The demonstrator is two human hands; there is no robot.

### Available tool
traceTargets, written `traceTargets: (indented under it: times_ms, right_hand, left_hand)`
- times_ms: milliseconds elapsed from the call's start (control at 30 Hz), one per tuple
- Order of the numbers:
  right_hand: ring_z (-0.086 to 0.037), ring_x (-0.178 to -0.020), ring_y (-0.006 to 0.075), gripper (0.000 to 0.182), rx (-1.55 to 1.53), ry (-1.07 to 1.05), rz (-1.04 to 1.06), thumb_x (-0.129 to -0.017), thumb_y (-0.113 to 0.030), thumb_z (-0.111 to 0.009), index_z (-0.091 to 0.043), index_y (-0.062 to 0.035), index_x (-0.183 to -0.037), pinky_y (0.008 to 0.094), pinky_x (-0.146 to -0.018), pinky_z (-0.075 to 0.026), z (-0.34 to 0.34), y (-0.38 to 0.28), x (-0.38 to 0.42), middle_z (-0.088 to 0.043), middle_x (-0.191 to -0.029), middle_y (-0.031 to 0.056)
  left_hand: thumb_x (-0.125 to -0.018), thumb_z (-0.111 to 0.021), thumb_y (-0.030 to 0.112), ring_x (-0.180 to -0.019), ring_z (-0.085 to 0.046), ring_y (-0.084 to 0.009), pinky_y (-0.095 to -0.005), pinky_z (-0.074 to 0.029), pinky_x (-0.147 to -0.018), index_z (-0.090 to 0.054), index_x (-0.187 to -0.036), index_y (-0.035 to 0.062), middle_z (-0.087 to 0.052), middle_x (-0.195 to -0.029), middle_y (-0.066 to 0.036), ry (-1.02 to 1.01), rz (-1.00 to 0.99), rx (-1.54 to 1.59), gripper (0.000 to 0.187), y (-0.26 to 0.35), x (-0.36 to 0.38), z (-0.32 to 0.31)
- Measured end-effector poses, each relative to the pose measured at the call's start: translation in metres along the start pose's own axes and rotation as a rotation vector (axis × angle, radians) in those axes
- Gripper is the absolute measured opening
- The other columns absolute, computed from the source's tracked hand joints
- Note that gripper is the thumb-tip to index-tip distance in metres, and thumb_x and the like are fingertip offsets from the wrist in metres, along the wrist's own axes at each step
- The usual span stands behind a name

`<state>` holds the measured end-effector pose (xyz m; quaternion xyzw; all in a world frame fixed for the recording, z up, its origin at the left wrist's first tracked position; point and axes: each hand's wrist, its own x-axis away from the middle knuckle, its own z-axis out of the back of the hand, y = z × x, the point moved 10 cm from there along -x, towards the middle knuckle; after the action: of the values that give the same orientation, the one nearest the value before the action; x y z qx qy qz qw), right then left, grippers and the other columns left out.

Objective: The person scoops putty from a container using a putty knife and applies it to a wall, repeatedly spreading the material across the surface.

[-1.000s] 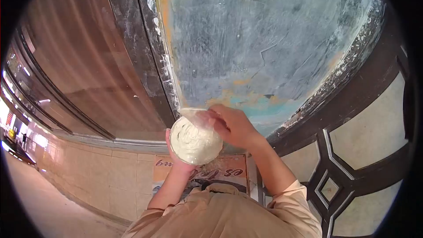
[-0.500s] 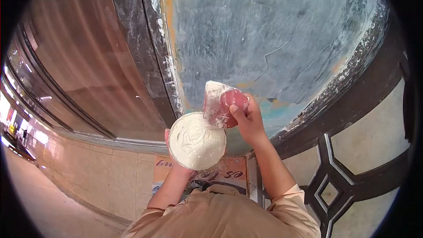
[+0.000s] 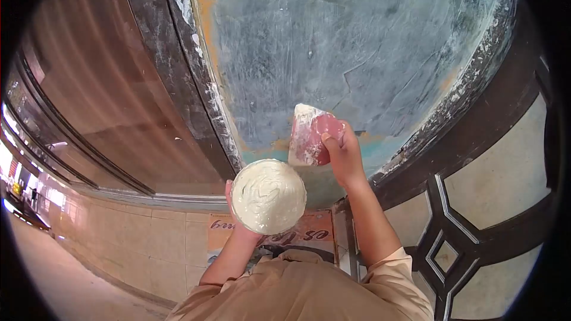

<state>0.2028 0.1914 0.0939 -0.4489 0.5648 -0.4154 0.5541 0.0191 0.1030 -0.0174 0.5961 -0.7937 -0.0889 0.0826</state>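
A round tub of creamy white putty (image 3: 269, 197) rests in my left hand (image 3: 242, 226), whose fingers wrap its side and underside and are mostly hidden by it. Swirl marks show on the putty's surface. Between the thumb and fingers of my right hand (image 3: 344, 150) is a red putty scraper (image 3: 315, 137), its wide edge turned left and smeared with white. The scraper is above and right of the tub, apart from it. Behind both is a blue-grey wall (image 3: 333, 41) with scratches and patchy streaks.
A dark frame (image 3: 172, 77) with white smears borders the wall on the left, beside a brown glass pane (image 3: 89, 95). At right stands a dark panelled door (image 3: 464, 232). Below lie floor tiles (image 3: 160, 232) and an orange printed sheet (image 3: 315, 224).
My right hand has moved the scraper right, away from the tub's rim. The tub has shifted slightly down. The view of the wall has slid left a little.
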Motion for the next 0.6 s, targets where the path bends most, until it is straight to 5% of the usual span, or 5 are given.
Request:
traceTargets:
  times_ms: [33, 267, 367, 433, 600]
  right_hand:
    - [-0.059, -0.095, 0.0093, 0.021, -0.053, 0.015, 0.039, -0.098, -0.005, -0.055, -0.053, -0.0023, -0.119, 0.0269, -0.083, -0.049, 0.002, -0.008, 0.001, -0.063, -0.106, 0.0042]
    - [-0.059, -0.110, 0.0195, 0.018, -0.489, -0.271, -0.015, -0.095, -0.005, -0.064, -0.056, -0.0083, -0.112, 0.0400, -0.097, -0.047, -0.006, 0.028, 0.015, -0.063, -0.109, 0.0042]
    - [-0.055, -0.122, 0.0275, 0.013, -0.770, -0.490, 0.047, -0.089, -0.005, -0.070, -0.059, -0.0111, -0.089, 0.0471, -0.103, -0.044, -0.020, 0.020, 0.022, -0.063, -0.108, 0.0065]
    - [-0.052, -0.126, 0.0285, 0.013, -0.761, -0.500, 0.022, -0.087, -0.004, -0.071, -0.059, -0.0111, -0.086, 0.0473, -0.106, -0.041, -0.011, 0.040, 0.021, -0.063, -0.107, 0.0061]
    - [-0.048, -0.129, 0.0308, 0.019, -0.287, -0.547, 0.153, -0.078, 0.003, -0.074, -0.063, -0.0131, -0.080, 0.0434, -0.108, -0.038, -0.002, 0.032, 0.032, -0.064, -0.114, 0.0055]
  left_hand:
    - [-0.081, -0.039, 0.082, -0.131, -0.047, -0.0455, -0.0620, -0.040, -0.107, -0.039, -0.150, 0.0134, -0.043, -0.150, -0.020, 0.080, -0.023, 0.092, 0.097, 0.000, -0.001, 0.005]
    - [-0.077, -0.045, 0.084, -0.128, -0.046, -0.0523, -0.0698, -0.045, -0.095, -0.035, -0.151, 0.0119, -0.042, -0.147, -0.029, 0.068, -0.008, -0.016, 0.104, -0.005, -0.006, 0.009]
    - [-0.078, -0.044, 0.084, -0.128, -0.047, -0.0508, -0.0679, -0.045, -0.097, -0.036, -0.150, 0.0123, -0.042, -0.147, -0.027, 0.060, 0.004, 0.000, 0.102, -0.008, -0.007, 0.001]
    - [-0.089, -0.036, 0.074, -0.135, -0.045, -0.0394, -0.0557, -0.035, -0.113, -0.039, -0.150, 0.0096, -0.043, -0.152, -0.017, -0.038, 0.005, 0.036, 0.089, -0.006, -0.004, -0.012]
    - [-0.091, -0.035, 0.072, -0.136, -0.044, -0.0394, -0.0556, -0.033, -0.115, -0.039, -0.150, 0.0077, -0.043, -0.152, -0.018, -0.045, -0.015, 0.095, 0.088, -0.001, 0.001, -0.028]
